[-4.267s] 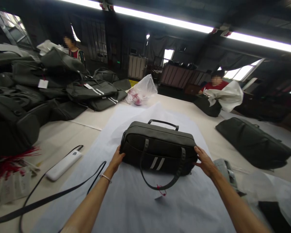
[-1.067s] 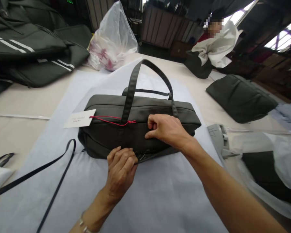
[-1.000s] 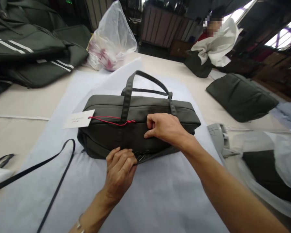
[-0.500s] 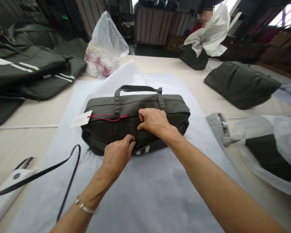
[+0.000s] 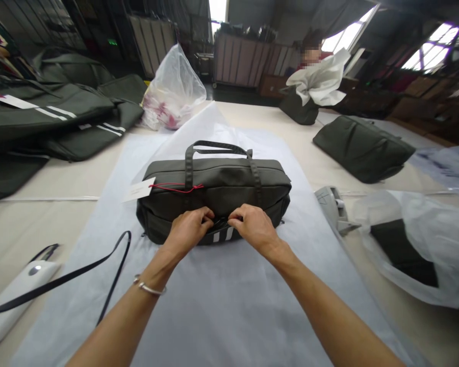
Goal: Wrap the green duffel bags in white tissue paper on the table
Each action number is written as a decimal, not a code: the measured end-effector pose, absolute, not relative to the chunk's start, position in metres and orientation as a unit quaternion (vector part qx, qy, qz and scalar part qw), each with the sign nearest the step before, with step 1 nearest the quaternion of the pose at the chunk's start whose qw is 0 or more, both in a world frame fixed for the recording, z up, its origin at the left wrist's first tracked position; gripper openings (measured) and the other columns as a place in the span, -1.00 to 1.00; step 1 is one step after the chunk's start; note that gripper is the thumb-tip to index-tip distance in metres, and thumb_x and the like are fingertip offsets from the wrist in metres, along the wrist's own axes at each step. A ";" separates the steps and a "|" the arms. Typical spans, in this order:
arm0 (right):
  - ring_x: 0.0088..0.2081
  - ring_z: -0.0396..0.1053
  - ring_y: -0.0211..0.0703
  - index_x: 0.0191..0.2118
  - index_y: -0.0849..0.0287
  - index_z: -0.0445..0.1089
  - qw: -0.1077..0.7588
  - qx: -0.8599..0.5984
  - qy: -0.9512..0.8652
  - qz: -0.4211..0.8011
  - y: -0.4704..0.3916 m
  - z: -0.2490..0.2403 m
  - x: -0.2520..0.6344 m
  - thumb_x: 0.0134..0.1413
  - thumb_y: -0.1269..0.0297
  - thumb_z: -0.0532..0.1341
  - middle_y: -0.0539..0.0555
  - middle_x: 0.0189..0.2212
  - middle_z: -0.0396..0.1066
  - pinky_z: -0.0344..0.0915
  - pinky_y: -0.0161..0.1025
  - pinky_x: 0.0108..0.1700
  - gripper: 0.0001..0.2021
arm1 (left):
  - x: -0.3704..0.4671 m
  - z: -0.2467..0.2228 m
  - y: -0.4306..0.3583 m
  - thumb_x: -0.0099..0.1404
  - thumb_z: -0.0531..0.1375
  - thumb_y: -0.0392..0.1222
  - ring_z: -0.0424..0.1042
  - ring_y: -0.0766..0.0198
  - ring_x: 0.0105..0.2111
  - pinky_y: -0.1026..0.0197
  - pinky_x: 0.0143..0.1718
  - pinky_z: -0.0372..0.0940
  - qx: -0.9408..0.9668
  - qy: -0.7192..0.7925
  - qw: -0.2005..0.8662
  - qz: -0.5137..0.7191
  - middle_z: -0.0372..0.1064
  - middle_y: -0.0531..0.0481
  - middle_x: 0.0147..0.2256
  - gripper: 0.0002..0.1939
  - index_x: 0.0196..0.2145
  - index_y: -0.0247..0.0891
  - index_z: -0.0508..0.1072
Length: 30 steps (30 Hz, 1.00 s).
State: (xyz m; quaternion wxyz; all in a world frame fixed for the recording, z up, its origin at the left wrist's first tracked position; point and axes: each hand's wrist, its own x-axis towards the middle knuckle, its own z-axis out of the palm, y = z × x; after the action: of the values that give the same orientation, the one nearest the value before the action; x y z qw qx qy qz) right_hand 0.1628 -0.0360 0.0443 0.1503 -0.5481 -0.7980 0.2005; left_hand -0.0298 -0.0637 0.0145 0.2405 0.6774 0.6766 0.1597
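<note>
A dark green duffel bag (image 5: 222, 178) lies in front of me on a white sheet (image 5: 229, 300), its handle loops standing up. From it hangs a white tag (image 5: 138, 189) on a red cord (image 5: 172, 187). My left hand (image 5: 191, 227) pinches the front of the bag just left of some dark, thin material above two white stripes (image 5: 222, 234). Across from it, my right hand (image 5: 254, 224) is also closed in a pinch at that front edge. The fingertips hide exactly what each one grips.
Flat green bag pieces (image 5: 72, 112) are piled at the left, beside a clear plastic bag (image 5: 174, 92). A white device (image 5: 19, 295) and a black strap (image 5: 69, 278) lie nearer. Another green bag (image 5: 361, 148), a grey tool (image 5: 332, 206) and a plastic-wrapped piece (image 5: 405, 250) are at the right.
My right hand has come down from the bag's upper front to its front edge, level with my left hand. The view has shifted slightly.
</note>
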 end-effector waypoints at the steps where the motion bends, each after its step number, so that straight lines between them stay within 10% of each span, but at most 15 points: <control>1: -0.29 0.42 -0.14 -0.38 0.00 0.55 0.151 -0.563 -0.787 0.204 -0.037 0.039 0.161 0.06 0.29 0.29 0.02 -0.35 0.50 0.22 -0.24 -0.27 -0.92 | -0.030 0.014 -0.064 0.22 0.17 -0.16 0.51 0.17 -0.25 0.24 -0.35 0.17 0.679 0.677 0.236 0.159 0.57 0.15 -0.27 -0.83 -0.24 0.01 0.51; 14: -0.59 0.43 -0.28 -0.27 0.04 0.56 0.067 -0.687 -0.662 0.292 -0.039 0.027 0.138 0.01 0.28 0.28 -0.06 -0.55 0.52 0.28 -0.37 -0.40 -0.86 | -0.010 0.020 -0.065 0.27 0.15 -0.13 0.52 0.10 -0.18 0.19 -0.27 0.29 0.674 0.702 0.213 0.092 0.57 0.02 -0.23 -0.78 -0.18 0.03 0.56; 30: -0.68 0.39 -0.32 -0.35 0.13 0.52 0.238 -0.677 -0.604 0.348 -0.054 -0.006 0.133 0.06 0.33 0.19 -0.03 -0.44 0.56 0.28 -0.41 -0.54 -0.85 | 0.020 0.009 -0.068 0.36 0.07 -0.09 0.55 0.02 -0.27 0.15 -0.34 0.29 0.619 0.759 0.162 0.117 0.55 -0.12 -0.33 -0.78 -0.25 -0.15 0.50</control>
State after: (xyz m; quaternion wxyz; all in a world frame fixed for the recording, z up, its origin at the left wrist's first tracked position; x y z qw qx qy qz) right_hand 0.1332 -0.0543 -0.0060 0.2376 -0.6766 -0.6040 0.3477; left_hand 0.0200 -0.0682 0.0091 0.1624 0.6194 0.7591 0.1171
